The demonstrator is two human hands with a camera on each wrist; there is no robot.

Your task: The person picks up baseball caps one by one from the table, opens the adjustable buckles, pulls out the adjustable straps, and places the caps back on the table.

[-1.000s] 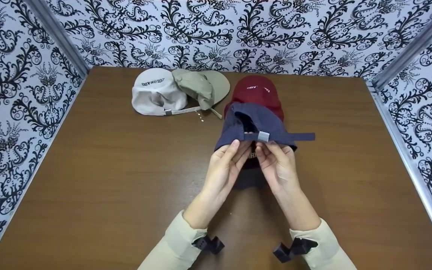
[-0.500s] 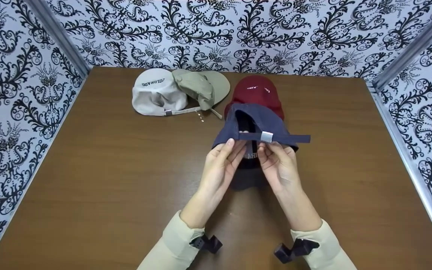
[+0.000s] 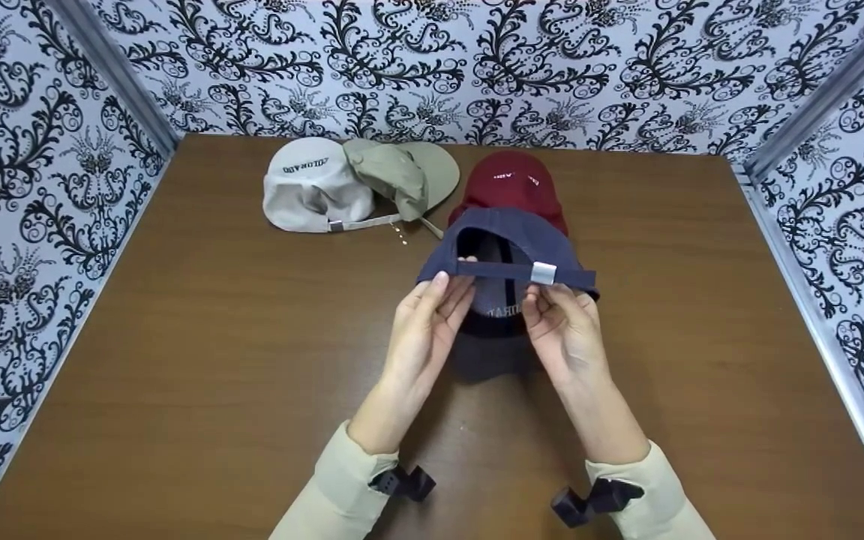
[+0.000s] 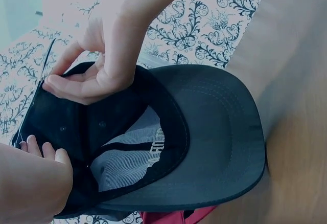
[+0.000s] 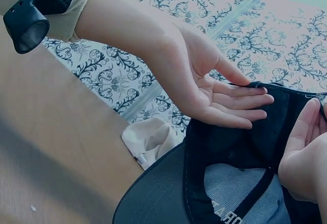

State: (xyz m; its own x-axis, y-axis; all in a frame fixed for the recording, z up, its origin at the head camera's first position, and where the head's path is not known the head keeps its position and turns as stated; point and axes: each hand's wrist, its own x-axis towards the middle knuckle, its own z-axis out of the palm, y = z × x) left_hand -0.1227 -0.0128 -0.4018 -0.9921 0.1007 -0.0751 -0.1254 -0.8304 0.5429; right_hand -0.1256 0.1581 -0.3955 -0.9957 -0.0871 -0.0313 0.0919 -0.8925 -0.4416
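A navy baseball cap (image 3: 518, 232) is held up with its back opening toward me and its brim pointing down. My left hand (image 3: 421, 330) pinches the rim at the left end of the back strap (image 3: 492, 270), thumb in front and fingers inside. Near the silver buckle (image 3: 544, 273), my right hand (image 3: 571, 330) pinches the band on the other side. A short strap tail sticks out to the right of the buckle. The left wrist view shows the dark underside of the brim (image 4: 225, 132) and the cap's inside, with reversed lettering.
Behind the navy cap a red cap (image 3: 511, 180) sits on the brown table (image 3: 252, 360). Further left, a white cap (image 3: 316, 184) and an olive-beige cap (image 3: 402, 176) lie side by side. Patterned walls (image 3: 432, 75) enclose the table.
My hands have moved apart, the left one to the left. The buckle has shifted right along the strap, the free tail is shorter, and the back opening looks wider.
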